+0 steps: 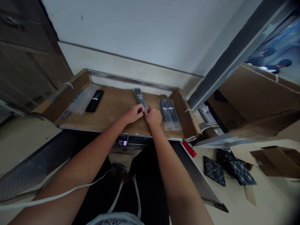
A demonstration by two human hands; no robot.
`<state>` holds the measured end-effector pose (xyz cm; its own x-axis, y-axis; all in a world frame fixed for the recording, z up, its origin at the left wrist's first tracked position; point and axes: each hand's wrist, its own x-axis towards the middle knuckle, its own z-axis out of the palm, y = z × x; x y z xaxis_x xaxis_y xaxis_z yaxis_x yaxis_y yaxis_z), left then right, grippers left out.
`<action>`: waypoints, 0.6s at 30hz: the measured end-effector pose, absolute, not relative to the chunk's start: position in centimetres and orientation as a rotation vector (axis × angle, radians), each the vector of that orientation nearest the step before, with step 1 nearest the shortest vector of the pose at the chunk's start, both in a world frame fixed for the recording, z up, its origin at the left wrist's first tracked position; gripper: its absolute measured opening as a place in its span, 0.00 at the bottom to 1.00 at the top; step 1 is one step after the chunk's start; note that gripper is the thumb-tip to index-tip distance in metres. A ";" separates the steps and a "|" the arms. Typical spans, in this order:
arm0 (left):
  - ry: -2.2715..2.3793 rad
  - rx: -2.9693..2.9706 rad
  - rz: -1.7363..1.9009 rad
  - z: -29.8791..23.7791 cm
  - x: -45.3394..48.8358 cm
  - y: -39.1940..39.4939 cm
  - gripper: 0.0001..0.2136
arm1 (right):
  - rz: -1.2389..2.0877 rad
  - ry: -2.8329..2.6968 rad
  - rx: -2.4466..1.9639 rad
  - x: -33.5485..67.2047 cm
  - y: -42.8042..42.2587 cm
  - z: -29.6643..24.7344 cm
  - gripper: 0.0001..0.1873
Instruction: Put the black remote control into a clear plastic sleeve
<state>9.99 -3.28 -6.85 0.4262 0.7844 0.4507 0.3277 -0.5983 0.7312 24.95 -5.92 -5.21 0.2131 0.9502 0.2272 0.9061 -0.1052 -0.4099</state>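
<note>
A dark remote control [140,97] in a clear plastic bag lies on the cardboard-lined tray, pointing away from me. My left hand [135,113] is closed, its fingers pinching the near end of the bag. Beside it, my right hand [153,117] is closed too, thumb and fingers on the same end. To the left, a black remote control [94,101] with a small white label rests partly on a stack of flat clear bags [81,101]. On the right side lie two bagged remote controls [169,113], side by side, with white labels.
Raised cardboard flaps [186,114] edge the tray. A lit phone screen [123,140] sits below its front edge. To the right are a large cardboard box [262,100], a red strip [189,149] and dark patterned packages [213,170] on the floor. A white cable [77,187] crosses my left arm.
</note>
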 end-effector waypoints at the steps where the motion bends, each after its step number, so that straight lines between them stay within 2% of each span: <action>1: 0.920 2.132 1.079 -6.9 10.0 -3.3 0.03 | 0.147 -1.715 -2.037 24.9 -5.9 -5.2 0.15; 5: 0.896 2.104 1.049 -6.9 10.1 -3.3 0.03 | 0.204 -1.737 -2.065 24.7 -6.2 -4.7 0.15; 18: 0.805 1.970 1.023 -6.3 9.8 -4.3 0.03 | 0.003 -1.989 -2.077 24.4 -8.0 -4.0 0.15</action>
<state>9.75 -4.30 -6.26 0.4802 0.7912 0.3787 0.1817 -0.5121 0.8395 24.38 -7.99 -4.02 0.0600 0.9818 0.1800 0.9813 -0.0250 -0.1907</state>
